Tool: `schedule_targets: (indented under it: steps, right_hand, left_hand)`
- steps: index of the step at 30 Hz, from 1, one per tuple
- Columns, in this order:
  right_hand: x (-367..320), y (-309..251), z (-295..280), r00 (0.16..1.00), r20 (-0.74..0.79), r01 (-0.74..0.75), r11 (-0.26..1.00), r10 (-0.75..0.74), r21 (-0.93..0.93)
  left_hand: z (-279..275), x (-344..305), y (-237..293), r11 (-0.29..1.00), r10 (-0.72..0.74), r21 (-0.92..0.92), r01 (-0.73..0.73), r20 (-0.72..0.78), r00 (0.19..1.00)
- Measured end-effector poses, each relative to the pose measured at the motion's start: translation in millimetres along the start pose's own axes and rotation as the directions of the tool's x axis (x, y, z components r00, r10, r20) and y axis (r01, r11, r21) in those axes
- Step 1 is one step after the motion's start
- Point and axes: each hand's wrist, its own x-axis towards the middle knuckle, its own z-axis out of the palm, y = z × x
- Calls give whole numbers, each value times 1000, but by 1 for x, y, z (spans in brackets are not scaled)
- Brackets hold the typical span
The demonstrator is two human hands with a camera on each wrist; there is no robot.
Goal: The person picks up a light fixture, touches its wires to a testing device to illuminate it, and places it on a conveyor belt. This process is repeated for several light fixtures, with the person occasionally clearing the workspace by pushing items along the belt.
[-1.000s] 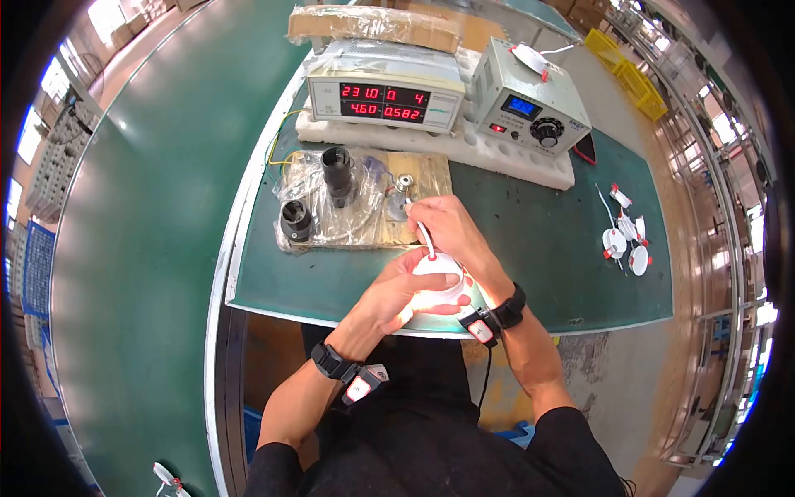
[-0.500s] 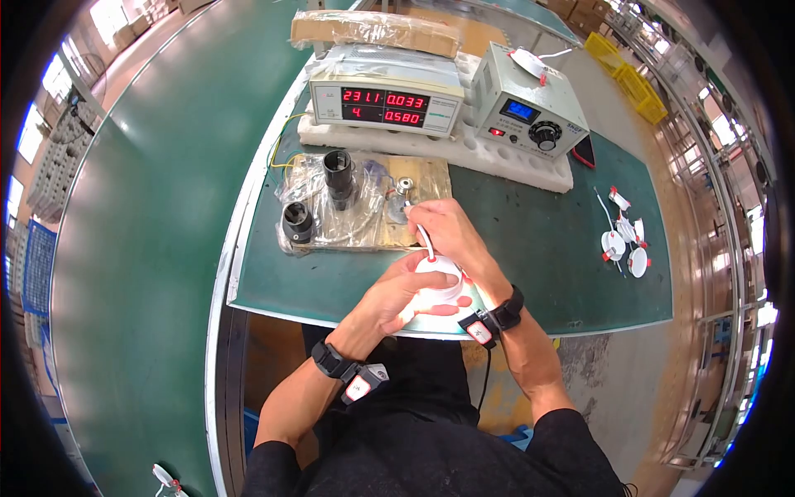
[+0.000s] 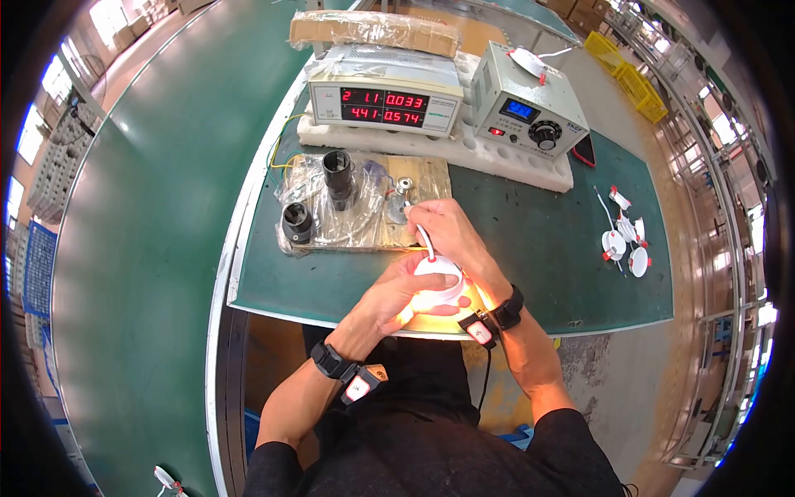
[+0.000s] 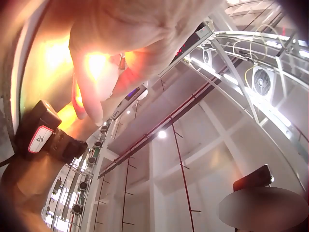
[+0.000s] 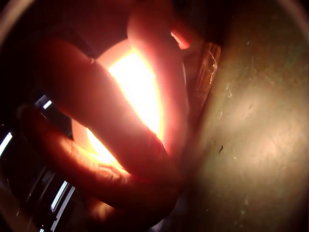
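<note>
A round white lamp (image 3: 434, 272) is gripped by the left hand (image 3: 396, 291), its thumb across the back and its lit face turned down. Warm yellow light falls on the table edge below. The right hand (image 3: 449, 229) pinches the end of the lamp's white cable (image 3: 426, 240) at a small metal contact post (image 3: 404, 185) on the wooden board (image 3: 431, 178); the fingertips hide the cable's tip. In the right wrist view the glowing lamp face (image 5: 137, 87) shows between the left hand's fingers (image 5: 111, 116).
Two black sockets (image 3: 338, 170) stand on the plastic-covered board. Behind are a meter (image 3: 385, 103) with red digits and a grey box with a dial (image 3: 530, 103), a lamp on top. Several white lamps (image 3: 638, 260) lie at the right, near a phone (image 3: 585, 149).
The light from the lamp has turned from white to warm yellow, and the meter's red digits differ. Both hands have stayed nearly still.
</note>
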Motion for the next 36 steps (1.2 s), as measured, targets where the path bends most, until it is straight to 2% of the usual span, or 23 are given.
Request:
schedule_targets:
  steps: [4,25,28,36]
  right_hand:
    - [-1,-2,1,1000,-7,-27,1000,27,-9]
    - [-2,-3,1,1000,-11,-13,1000,13,0]
    - [-5,-7,1,999,-7,-33,999,33,14]
    - [-3,-4,2,1000,-22,-16,1000,16,8]
  left_hand:
    - [-3,2,-3,999,12,33,-12,-5,1000]
    - [-2,-3,1,998,-15,-62,15,3,1000]
    - [1,-1,-1,999,18,32,-17,-18,1000]
    - [-2,2,-3,1000,1,12,0,-19,1000]
